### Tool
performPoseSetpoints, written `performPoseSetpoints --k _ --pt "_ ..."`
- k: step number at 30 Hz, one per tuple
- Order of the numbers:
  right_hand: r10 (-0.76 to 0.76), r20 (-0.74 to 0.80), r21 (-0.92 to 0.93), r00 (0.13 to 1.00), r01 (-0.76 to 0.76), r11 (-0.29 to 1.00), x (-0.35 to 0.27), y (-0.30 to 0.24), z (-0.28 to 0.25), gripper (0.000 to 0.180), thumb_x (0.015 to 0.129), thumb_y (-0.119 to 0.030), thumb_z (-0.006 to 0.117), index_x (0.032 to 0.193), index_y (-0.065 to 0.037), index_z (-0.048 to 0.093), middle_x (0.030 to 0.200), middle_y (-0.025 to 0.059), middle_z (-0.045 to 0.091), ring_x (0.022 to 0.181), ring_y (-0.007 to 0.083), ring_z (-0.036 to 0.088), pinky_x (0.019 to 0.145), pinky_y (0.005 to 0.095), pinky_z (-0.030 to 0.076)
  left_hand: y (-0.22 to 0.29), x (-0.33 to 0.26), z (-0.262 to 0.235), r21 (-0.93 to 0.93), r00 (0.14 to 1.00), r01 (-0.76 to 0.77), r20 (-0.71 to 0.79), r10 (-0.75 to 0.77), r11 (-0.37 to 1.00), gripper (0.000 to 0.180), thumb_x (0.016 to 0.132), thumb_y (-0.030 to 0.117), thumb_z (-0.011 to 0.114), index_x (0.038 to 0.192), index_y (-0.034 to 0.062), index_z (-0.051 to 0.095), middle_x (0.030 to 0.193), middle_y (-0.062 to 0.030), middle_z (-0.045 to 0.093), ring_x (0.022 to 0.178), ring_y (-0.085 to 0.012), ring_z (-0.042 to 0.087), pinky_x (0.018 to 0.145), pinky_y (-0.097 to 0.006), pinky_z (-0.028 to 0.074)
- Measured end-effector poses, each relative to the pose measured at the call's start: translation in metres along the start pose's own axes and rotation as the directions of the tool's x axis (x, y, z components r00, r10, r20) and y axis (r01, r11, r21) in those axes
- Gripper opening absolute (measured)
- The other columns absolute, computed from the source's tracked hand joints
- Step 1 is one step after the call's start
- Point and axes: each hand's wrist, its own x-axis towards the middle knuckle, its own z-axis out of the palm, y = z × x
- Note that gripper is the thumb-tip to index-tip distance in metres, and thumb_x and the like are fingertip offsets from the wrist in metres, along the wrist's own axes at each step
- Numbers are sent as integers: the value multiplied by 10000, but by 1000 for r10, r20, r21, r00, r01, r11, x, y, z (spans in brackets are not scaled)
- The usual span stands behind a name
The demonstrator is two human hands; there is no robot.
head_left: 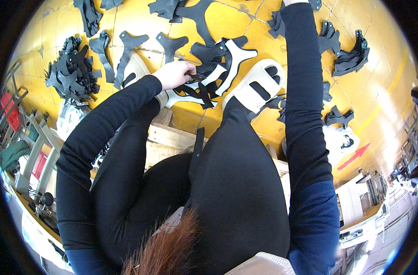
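Note:
My left hand (176, 74) is closed, its fingers pinching the edge of a black cut piece (202, 89) over a loose pile between my feet. In that pile, black Y-shaped flat pieces overlap others with white faces, such as the white curved piece (237, 59) on the right. My right arm stretches far forward. Only a bit of my right hand (295, 2) shows at the top edge, with its fingers out of sight. Near it lies a dark stack of cut pieces (276, 25).
Several more black pieces (171, 45) are spread on the yellow tiled floor (236, 22). A tangled heap (71, 75) sits at the left above a clear plastic bag (71, 118). My feet wear cream sandals (259, 87). A fanned stack (352, 59) lies at the right.

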Motion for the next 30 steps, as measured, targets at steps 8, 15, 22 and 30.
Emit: performPoseSetpoints --k 8,15,22,30 --pt "-283 18 -569 959 242 785 -40 42 0 153 869 -85 633 998 -33 570 774 -10 549 701 125 533 650 261 450 6 -1 -4 -121 998 65 12 -64 990 215 850 115 620 1030 1 591 932 -174 654 908 -321 640 804 -379 488" --pt "251 400 -733 882 143 665 -174 30 19 311 931 -140 584 1227 -46 598 1034 57 698 975 159 648 899 267 484 9 2 1 -585 975 206 58 -213 785 319 830 64 643 1131 -31 606 1039 -79 668 979 -144 596 903 -284 447" --pt "582 398 -693 709 -184 697 -248 49 32 383 898 -10 540 1265 -109 590 1134 45 610 993 130 565 920 251 449 6 2 -6 -657 966 248 112 -233 712 376 818 6 607 1193 -26 601 1059 -69 667 962 -111 597 890 -256 450" --pt "474 350 -541 808 -239 806 -248 59 19 403 864 67 443 1200 -76 613 1118 78 640 1005 158 598 903 271 474 2 8 -7 -698 952 294 149 -268 653 344 832 -36 561 1174 -18 590 971 -32 661 869 -86 595 819 -231 459"
